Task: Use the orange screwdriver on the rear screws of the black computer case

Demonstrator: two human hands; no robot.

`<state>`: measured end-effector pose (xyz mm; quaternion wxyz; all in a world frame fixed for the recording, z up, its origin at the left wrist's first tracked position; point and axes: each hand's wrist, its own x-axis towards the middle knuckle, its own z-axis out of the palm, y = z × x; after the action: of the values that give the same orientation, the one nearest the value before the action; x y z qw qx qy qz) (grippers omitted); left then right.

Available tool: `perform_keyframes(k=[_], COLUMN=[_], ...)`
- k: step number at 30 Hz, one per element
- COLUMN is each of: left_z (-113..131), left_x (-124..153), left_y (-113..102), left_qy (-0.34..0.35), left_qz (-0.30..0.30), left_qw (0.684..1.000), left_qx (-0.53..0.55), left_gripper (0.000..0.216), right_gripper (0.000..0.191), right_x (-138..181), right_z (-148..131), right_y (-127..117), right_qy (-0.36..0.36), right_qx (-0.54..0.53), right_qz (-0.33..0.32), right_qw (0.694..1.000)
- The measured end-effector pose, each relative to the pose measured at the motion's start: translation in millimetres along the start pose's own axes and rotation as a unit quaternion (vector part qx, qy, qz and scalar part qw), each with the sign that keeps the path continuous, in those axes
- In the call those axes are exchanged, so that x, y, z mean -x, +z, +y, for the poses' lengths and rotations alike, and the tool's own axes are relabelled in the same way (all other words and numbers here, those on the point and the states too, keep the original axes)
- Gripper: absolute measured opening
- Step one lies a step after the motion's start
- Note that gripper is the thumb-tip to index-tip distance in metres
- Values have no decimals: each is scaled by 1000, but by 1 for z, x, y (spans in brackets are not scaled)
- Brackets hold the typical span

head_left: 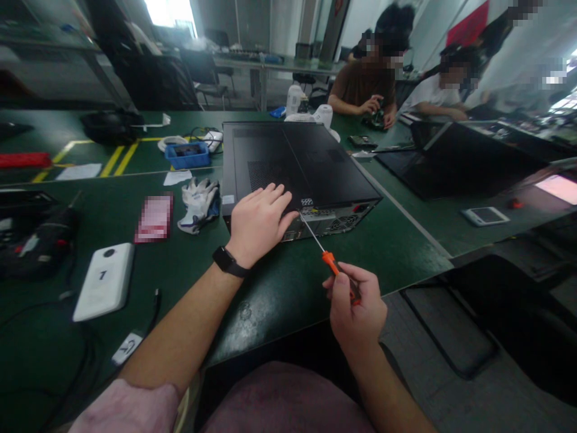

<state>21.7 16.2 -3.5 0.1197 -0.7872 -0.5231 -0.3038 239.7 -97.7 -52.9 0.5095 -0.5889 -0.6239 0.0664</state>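
A black computer case (274,144) lies on its side on the green table, its back panel with ports and a fan grille turned toward me. My left hand (264,219) rests palm down on the near edge of the case's top, fingers stretched out. In my right hand (359,307) is a screwdriver (331,261) with an orange and dark handle, gripped at the handle. Its thin shaft slants up and left, and the tip meets the upper edge of the back panel beside my left thumb. Whether a screw sits under the tip is too small to tell.
Left of the case lie work gloves (198,201), a blue bin (188,155), a pink packet (154,218), a white power bank (103,281) and a power drill (40,243). A dark panel (469,159) and a phone (485,216) lie right. Two people sit across the table.
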Motion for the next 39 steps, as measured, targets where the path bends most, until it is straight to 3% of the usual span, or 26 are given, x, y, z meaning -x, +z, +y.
perform_keyframes(k=[4, 11, 18, 23, 26, 33, 39], left_z=[0, -1, -1, -1, -1, -1, -1], left_x=[0, 1, 1, 1, 1, 1, 1], left_y=[0, 1, 1, 1, 1, 1, 1], left_qy=[-3, -1, 0, 7, 7, -7, 1], left_qz=[-2, 2, 3, 7, 7, -7, 0], left_qw=[1000, 1000, 1000, 1000, 1000, 1000, 1000], left_qx=[3, 2, 4, -5, -5, 2, -5], left_gripper=[35, 36, 35, 36, 36, 35, 36], right_gripper=[21, 20, 22, 13, 19, 17, 21], right_x=[-2, -3, -5, -6, -3, 0, -1], right_z=[-4, -9, -3, -9, -9, -1, 0], right_y=[0, 0, -1, -2, -1, 1, 2], right_qy=[5, -53, -14, -33, -38, -98, -40], right_qx=[-24, 13, 58, 29, 22, 70, 30], right_qz=[1, 7, 48, 34, 29, 102, 75], right_qw=[1000, 998, 997, 998, 999, 987, 996])
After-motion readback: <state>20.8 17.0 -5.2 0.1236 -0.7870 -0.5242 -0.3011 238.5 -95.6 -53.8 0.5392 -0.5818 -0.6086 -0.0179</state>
